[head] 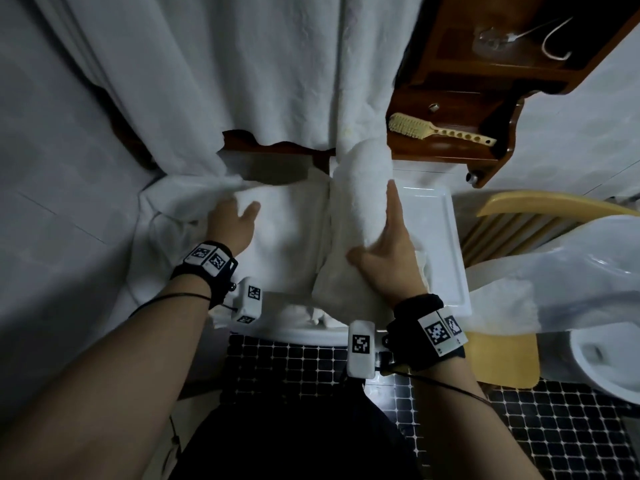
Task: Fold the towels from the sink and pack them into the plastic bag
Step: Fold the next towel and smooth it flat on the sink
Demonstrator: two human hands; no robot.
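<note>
A large white towel point(287, 237) lies spread over the white sink point(446, 258), with more white cloth point(242, 71) rising up behind it. My left hand point(231, 225) grips a bunched fold of the towel at its left side, fingers hidden inside the cloth. My right hand point(388, 251) presses with straight fingers against a thick rolled fold point(360, 202) of towel at the right. A clear plastic bag point(561, 275) holding a folded white towel point(502, 306) lies on the yellow chair point(502, 355) to the right.
A dark wooden wall shelf point(485, 81) with a pale brush point(436, 129) hangs above the sink at right. The toilet point(609, 355) stands at far right. Black mosaic floor tiles point(298, 362) run below. White tiled wall fills the left.
</note>
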